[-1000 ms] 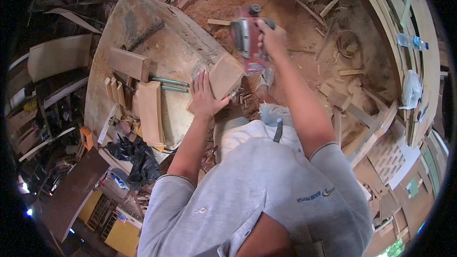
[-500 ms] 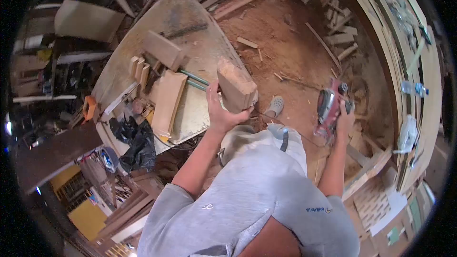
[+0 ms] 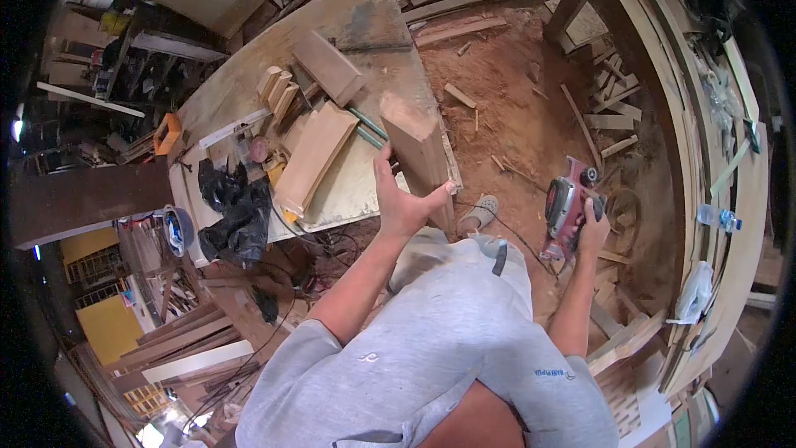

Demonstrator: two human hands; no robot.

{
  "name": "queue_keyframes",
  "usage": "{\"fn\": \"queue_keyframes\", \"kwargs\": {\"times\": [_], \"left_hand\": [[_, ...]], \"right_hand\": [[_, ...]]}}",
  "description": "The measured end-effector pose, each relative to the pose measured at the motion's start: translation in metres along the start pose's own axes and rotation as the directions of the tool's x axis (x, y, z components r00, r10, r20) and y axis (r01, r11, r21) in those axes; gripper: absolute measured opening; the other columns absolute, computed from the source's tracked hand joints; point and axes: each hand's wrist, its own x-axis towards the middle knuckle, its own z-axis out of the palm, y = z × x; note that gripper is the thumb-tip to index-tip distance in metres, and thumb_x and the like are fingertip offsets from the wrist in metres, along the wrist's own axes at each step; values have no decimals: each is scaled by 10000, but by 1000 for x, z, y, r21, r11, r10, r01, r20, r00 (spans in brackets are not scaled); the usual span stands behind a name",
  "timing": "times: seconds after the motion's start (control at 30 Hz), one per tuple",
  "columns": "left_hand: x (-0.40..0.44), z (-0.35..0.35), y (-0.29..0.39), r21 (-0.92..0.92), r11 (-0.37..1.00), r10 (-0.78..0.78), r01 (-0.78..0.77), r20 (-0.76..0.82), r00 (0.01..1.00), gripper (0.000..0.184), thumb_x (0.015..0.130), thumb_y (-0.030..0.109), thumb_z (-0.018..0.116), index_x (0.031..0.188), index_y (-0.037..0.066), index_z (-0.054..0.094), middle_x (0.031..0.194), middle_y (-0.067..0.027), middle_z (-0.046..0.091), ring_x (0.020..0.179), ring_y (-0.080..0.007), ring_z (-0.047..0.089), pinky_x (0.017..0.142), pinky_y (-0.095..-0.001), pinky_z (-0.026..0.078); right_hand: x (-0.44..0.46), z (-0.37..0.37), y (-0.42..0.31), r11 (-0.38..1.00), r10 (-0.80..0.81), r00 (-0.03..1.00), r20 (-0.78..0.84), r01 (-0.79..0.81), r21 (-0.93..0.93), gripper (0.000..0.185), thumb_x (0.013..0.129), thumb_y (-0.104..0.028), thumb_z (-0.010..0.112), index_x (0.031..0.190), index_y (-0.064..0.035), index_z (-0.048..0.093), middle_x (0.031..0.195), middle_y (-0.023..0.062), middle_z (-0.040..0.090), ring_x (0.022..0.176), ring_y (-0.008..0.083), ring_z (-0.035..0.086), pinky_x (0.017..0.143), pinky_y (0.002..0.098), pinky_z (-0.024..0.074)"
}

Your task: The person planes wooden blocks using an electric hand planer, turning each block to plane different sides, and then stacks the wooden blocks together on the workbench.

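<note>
My left hand (image 3: pixel 404 199) grips a thick wooden block (image 3: pixel 419 149) at the near right edge of the workbench (image 3: pixel 348 199), the thumb across its near side and the fingers on its left. Out to the right, my right hand (image 3: pixel 593 231) is closed around the handle of a red and black electric hand planer (image 3: pixel 568 207), held in the air over the floor. Left of the block, a pale board (image 3: pixel 317 159) lies on the bench beside a second thick block (image 3: pixel 327 66). Between them and my left hand is a green rod-like thing (image 3: pixel 370 126).
Several small wood pieces (image 3: pixel 278 91), a black plastic bag (image 3: pixel 232 211) and an orange object (image 3: pixel 167 133) lie at the bench's left. Sawdust and offcuts (image 3: pixel 615 99) cover the floor. Long boards (image 3: pixel 721 299) line the right side, with a plastic bottle (image 3: pixel 719 217) on them.
The block in my left hand has tipped more upright and now reaches lower. The planer has turned slightly in my right hand. My view has shifted, moving the bench rightward in the picture.
</note>
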Motion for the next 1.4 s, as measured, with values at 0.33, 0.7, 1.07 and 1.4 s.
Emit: {"fn": "queue_keyframes", "kwargs": {"times": [0.33, 0.7, 1.07, 1.4], "left_hand": [[22, 28, -85, 482, 852, -7, -203, 399, 917, 1259, 601, 409, 1037, 1645, -1, 466, 1524, -255, 550, 1433, -454, 521, 1258, -565, 429], [29, 59, -162, 435, 777, 79, -454, 649, 757, 1276, 646, 552, 980, 1693, 55, 447, 1610, -216, 527, 1498, -461, 475, 1311, -582, 368], [36, 64, -172, 382, 714, 209, -587, 684, 699, 1304, 711, 630, 889, 1727, -4, 372, 1796, -187, 412, 1708, -344, 330, 1434, -560, 179], [38, 66, -175, 383, 713, 184, -588, 706, 683, 1301, 734, 651, 872, 1721, -21, 356, 1801, -196, 392, 1715, -338, 309, 1432, -568, 173]], "right_hand": [[-38, 21, -56, 992, -82, 977, 197, 100, -81, 390, 1059, -434, 791, 1003, -51, 742, 748, 14, 641, 596, 129, 591, 556, 338, 458], [-57, 76, -42, 955, 174, 800, 575, -280, 101, 312, 1060, -364, 768, 1086, -54, 749, 767, -2, 628, 604, 134, 602, 568, 323, 498], [-24, 135, -57, 963, 130, 781, 611, -246, 110, 351, 1051, -361, 753, 1165, -31, 784, 730, 9, 620, 577, 132, 592, 554, 326, 478], [5, 169, -83, 968, 104, 798, 593, -219, 125, 311, 1063, -369, 759, 1007, -65, 716, 716, 11, 627, 546, 129, 588, 519, 305, 474]]}}
